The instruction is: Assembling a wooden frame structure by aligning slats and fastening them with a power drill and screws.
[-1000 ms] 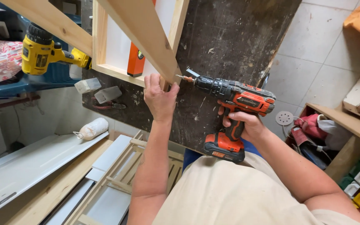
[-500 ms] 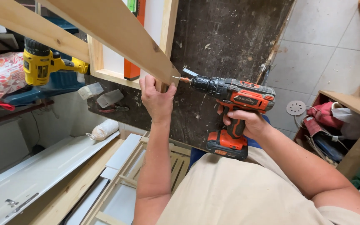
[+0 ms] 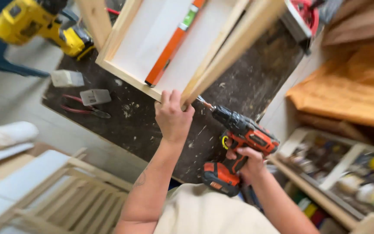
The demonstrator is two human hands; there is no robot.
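While left hand (image 3: 172, 117) grips wooden frame (image 3: 221, 56), drill (image 3: 239, 143) just right

A single view, from a camera worn on the person's head, looks steeply down and forward along both forearms. It sits close: the left hand (image 3: 172, 118) falls near the middle of the picture, the right hand (image 3: 248, 161) lower and to its right, and the person's chest fills the bottom edge. Beyond the hands lies the dark desk (image 3: 152, 125), tilted in the picture, its far end cut off at the top. Below the left hand the floor shows, blurred.
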